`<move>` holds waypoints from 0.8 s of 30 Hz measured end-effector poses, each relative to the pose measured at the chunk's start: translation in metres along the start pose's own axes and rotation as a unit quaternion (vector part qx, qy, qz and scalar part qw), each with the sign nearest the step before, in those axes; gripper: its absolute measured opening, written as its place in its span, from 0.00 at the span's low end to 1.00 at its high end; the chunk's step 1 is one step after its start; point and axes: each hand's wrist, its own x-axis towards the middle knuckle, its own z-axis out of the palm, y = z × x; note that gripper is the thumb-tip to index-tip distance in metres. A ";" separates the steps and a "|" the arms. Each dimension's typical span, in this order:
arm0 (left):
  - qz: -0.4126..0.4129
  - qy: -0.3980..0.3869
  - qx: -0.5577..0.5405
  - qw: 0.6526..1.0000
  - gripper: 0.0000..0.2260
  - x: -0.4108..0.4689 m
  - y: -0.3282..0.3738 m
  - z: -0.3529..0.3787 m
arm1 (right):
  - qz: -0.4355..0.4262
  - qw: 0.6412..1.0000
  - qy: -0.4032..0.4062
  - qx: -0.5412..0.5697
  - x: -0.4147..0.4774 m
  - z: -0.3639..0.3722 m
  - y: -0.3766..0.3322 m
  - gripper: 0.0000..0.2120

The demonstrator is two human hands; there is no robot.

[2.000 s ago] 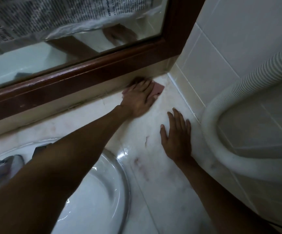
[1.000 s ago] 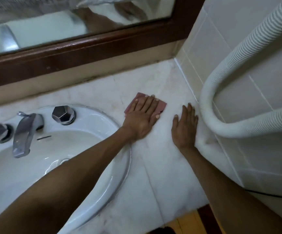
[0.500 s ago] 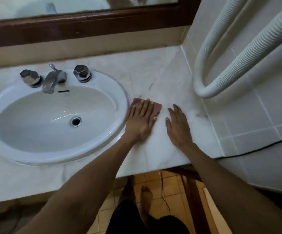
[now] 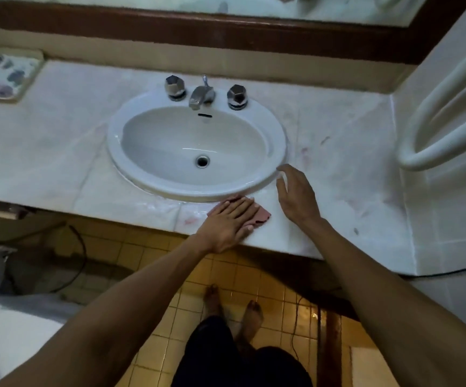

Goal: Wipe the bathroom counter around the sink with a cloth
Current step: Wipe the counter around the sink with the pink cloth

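Head view, looking down on the counter [image 4: 58,141] with the sink [image 4: 277,141] as landmark. The left hand [image 4: 227,223] lies flat, fingers together, pressing the cloth [image 4: 259,216] onto the narrow strip of counter just in front of the sink, near the front edge; it presses the cloth rather than clamps it. The right hand [image 4: 296,192] hovers open and empty just right of the sink rim, fingers spread, apparently off the surface. The step in hand appears to be wiping the front strip. The next stroke likely calls for a sweep left of the sink, kept between rim and front edge so the cloth does not slip off. Left of the sink lies broad open room, up to a tray [image 4: 2,76] in the far corner; right of it, a hose [image 4: 435,127] by the wall.
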 end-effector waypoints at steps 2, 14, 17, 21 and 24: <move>-0.010 -0.006 0.005 1.000 0.26 -0.020 -0.017 0.002 | -0.027 0.999 -0.025 0.017 0.007 0.020 -0.028 0.14; -0.142 0.062 -0.040 0.987 0.28 -0.136 -0.155 0.002 | -0.078 0.981 -0.177 -0.017 0.017 0.125 -0.126 0.17; -0.188 0.083 -0.066 0.977 0.30 -0.156 -0.206 -0.005 | -0.055 0.980 -0.188 -0.017 0.023 0.148 -0.146 0.17; -0.282 0.114 -0.065 0.950 0.31 -0.176 -0.278 -0.019 | -0.044 0.974 -0.218 -0.036 0.031 0.178 -0.174 0.18; -0.354 0.153 -0.084 0.919 0.29 -0.166 -0.290 -0.029 | -0.026 0.976 -0.215 -0.028 0.039 0.197 -0.198 0.19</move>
